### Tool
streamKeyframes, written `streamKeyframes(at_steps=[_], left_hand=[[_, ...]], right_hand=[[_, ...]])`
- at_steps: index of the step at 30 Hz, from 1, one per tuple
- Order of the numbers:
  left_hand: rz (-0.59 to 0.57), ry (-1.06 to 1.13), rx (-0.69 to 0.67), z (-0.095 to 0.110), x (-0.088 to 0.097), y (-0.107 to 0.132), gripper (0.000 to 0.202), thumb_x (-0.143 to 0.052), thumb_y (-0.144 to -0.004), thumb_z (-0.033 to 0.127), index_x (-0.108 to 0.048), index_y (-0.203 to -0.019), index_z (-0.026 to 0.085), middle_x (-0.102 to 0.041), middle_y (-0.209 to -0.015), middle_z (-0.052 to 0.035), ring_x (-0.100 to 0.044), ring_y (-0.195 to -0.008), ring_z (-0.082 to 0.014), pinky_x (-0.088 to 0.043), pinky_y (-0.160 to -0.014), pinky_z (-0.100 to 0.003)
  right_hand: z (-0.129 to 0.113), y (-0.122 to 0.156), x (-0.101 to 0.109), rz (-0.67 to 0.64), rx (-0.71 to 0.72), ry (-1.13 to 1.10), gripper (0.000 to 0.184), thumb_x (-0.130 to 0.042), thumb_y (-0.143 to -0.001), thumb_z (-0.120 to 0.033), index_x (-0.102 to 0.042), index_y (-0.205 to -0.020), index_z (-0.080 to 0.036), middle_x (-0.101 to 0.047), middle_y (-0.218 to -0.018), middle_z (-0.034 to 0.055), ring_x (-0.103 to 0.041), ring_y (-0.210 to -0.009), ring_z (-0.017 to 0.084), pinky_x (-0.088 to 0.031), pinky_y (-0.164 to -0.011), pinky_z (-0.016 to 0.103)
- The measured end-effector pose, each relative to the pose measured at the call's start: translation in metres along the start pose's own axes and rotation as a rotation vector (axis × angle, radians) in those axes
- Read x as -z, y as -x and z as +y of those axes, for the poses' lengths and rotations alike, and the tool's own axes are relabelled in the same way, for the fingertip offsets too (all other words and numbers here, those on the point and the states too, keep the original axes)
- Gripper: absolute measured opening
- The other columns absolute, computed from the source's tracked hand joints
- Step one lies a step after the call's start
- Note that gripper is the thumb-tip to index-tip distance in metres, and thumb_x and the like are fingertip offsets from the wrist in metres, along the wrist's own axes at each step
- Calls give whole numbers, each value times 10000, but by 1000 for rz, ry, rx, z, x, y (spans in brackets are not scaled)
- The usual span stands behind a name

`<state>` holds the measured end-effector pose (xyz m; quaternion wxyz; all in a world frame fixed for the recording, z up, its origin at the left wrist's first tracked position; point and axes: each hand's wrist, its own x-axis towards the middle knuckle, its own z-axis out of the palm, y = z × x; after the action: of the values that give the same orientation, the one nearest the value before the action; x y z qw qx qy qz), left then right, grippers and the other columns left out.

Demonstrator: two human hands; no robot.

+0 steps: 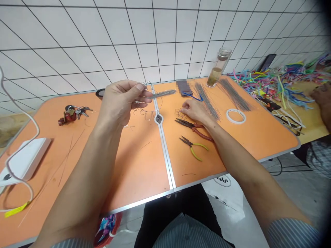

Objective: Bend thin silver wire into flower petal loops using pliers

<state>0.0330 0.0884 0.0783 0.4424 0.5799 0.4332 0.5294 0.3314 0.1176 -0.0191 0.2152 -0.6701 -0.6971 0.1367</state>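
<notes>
My left hand [124, 98] is raised over the table, its thumb and fingers pinched on thin bent wire [141, 83]. Looped wire [147, 113] shows just below the fingers; whether it hangs from them or lies on the table I cannot tell. Beyond the fingertips is a short bundle of straight wires [165, 93]. My right hand [195, 109] rests on the table with fingers closed at a small heap of curled wire pieces [179, 113]. Close below it lie red-handled long-nose pliers [192, 126] and smaller yellow-handled pliers [191, 143].
Two wire bundles [207, 101] [234, 94], a phone [184, 88], a glass bottle [218, 69] and a white tape roll [236, 116] occupy the right side. Keys [77, 112] and a white box [26, 158] lie left. Another person's hand [322, 100] is far right, by colourful pipe cleaners [284, 82].
</notes>
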Motion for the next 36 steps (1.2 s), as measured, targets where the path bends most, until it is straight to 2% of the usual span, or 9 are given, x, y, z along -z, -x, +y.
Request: streamKeyframes(at_steps=[4, 9, 14, 16, 18, 21, 25, 29, 36], left_hand=[[3, 1, -24, 4, 1, 2, 226, -843, -919, 459, -782, -911, 242, -852, -914, -12, -779, -809, -184, -640, -754, -381], [-6, 41, -23, 11, 5, 1, 307, -865, -888, 506, -763, -937, 220, -851, -923, -36, -791, -809, -189, -651, -727, -349], [3, 183, 2, 18, 10, -1, 277, -891, -840, 417, -755, -895, 183, -837, -900, -76, -784, -736, -167, -644, -662, -284], [-4, 243, 3, 22, 14, -2, 283, -899, -830, 413, -758, -891, 176, -829, -873, -77, -778, -714, -164, -634, -645, -272], [-29, 298, 0, 25, 20, -4, 296, -902, -832, 433, -764, -885, 177, -837, -894, -87, -781, -727, -165, -627, -647, -264], [-26, 366, -20, 29, 33, -8, 302, -903, -840, 453, -783, -912, 185, -851, -968, -100, -802, -798, -174, -626, -685, -258], [-9, 440, -37, 36, 50, -10, 290, -889, -847, 455, -792, -908, 188, -853, -1035, -102, -807, -868, -182, -625, -725, -263], [-94, 460, -24, 42, 67, -8, 333, -906, -833, 491, -803, -898, 181, -849, -1061, -112, -807, -900, -192, -633, -783, -287], [-97, 397, -13, 40, 76, -10, 323, -876, -883, 471, -822, -980, 168, -854, -982, -114, -803, -846, -182, -628, -796, -299]], right_hand=[[0, -7, 0, 48, 8, -113, 85, -697, -910, -246, -732, -842, -207, -806, -915, 61, -678, -827, 213, -467, -747, 317], [-6, -9, 23, 149, 18, -277, 149, -619, -997, -329, -700, -988, -204, -816, -970, 62, -720, -826, 187, -544, -760, 295], [-19, -3, 43, 215, 9, -298, 88, -722, -896, -290, -716, -914, -204, -811, -913, 68, -724, -836, 220, -577, -799, 341], [-38, 0, 51, 289, 14, -275, 118, -784, -830, -271, -735, -909, -199, -812, -981, 93, -715, -957, 262, -574, -872, 384], [-70, 3, 61, 330, 66, -318, 192, -761, -899, -354, -761, -1015, -201, -815, -1041, 91, -715, -960, 249, -579, -868, 382], [-137, 12, 74, 117, 242, -656, 358, -734, -996, -574, -783, -1051, -224, -820, -1056, 86, -721, -855, 202, -564, -723, 317], [-209, 26, 74, 87, 354, -692, 368, -810, -957, -610, -793, -970, -242, -791, -897, 45, -628, -674, 147, -467, -565, 271], [-227, 25, 60, 167, 349, -810, 391, -871, -901, -610, -762, -885, -235, -709, -732, 1, -475, -546, 114, -393, -518, 279], [-225, 20, 49, 260, 315, -810, 304, -836, -940, -500, -741, -868, -221, -704, -718, -3, -507, -538, 113, -403, -519, 275]])
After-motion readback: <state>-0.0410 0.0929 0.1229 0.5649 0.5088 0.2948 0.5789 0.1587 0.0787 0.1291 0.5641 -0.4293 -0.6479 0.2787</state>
